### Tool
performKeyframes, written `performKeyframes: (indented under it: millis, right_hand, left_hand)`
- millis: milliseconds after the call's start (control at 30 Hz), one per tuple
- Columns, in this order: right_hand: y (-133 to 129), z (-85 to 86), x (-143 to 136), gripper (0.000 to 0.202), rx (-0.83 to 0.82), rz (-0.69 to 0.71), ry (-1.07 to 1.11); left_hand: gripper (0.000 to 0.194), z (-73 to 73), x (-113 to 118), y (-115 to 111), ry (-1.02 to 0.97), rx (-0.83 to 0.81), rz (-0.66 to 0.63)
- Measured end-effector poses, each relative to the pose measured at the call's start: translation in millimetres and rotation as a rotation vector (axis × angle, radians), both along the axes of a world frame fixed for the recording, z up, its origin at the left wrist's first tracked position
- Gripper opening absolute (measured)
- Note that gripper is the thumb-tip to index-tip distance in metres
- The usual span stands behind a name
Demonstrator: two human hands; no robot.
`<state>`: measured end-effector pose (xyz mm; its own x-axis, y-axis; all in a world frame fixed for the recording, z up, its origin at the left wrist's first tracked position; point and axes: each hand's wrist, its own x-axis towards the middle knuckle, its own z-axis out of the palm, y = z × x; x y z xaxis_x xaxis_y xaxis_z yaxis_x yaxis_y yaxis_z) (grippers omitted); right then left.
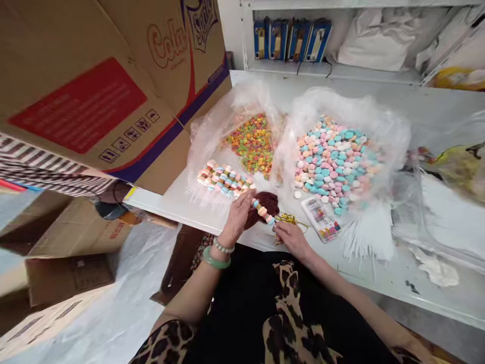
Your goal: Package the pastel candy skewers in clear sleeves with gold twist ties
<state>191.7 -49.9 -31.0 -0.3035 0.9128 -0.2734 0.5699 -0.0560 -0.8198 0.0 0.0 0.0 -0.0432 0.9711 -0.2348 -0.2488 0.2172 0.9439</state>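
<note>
Between my two hands runs a short skewer of pastel candies (262, 211), slanting down to the right. My left hand (238, 216) is closed on its upper end, and my right hand (292, 238) pinches the lower end. Behind the skewer lies a dark brown bundle (270, 201), partly covered by my left hand. Gold ties (287, 218) sit just beyond my right fingers. Several strung candy skewers (224, 178) with white stick ends lie in a pile to the left. A bag of small ring-shaped pieces (253, 144) and a bag of pastel candies (333, 162) lie open farther back.
A patterned phone-like slab (321, 218) and a fan of white sticks (369, 237) lie to the right. A big cardboard carton (125, 86) overhangs the left side of the white table (379, 285). Shelves with blue boxes (291, 40) stand behind.
</note>
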Motion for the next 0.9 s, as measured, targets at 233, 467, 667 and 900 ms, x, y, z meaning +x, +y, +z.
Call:
performKeyframes:
  millis: [233,467,667,900]
  right_hand:
    - [-11,2.0,9,0.03,-0.05,-0.03,0.008]
    - [-14,-7.7,13,0.028,0.057,-0.097,-0.07]
    - [-12,-12.2,10,0.026,0.118,-0.093,-0.145]
    - [-8,-2.5,12,0.022,0.023,0.014,-0.121]
  left_hand:
    - [0.028,-14.0,9,0,-0.302,-0.243,-0.004]
    - [0.029,-15.1,7,-10,-0.253,-0.261,-0.055]
    - [0.032,-29.1,14,-20,-0.153,-0.295,-0.035]
    - [0.039,-36.8,18,-26,-0.092,-0.374,-0.078]
